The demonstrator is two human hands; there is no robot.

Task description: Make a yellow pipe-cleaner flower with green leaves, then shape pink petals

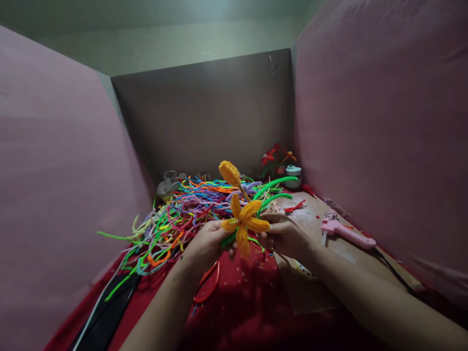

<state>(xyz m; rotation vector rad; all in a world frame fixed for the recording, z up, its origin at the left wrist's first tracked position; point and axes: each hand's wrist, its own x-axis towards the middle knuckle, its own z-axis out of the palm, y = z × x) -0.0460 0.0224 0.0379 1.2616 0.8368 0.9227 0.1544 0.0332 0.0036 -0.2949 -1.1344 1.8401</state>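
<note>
Head view: my left hand [207, 240] and right hand [284, 235] close their fingers from both sides on an orange pipe-cleaner flower [244, 222] lifted just above the red cloth [252, 302]. Its green stems [275, 191] arc away toward 1 o'clock. A heap of coloured pipe cleaners [183, 209] spreads at 10 o'clock; a pink glue gun [347, 235] rests on cardboard at 3 o'clock; red-handled scissors [208, 285] lie at 7 o'clock.
</note>
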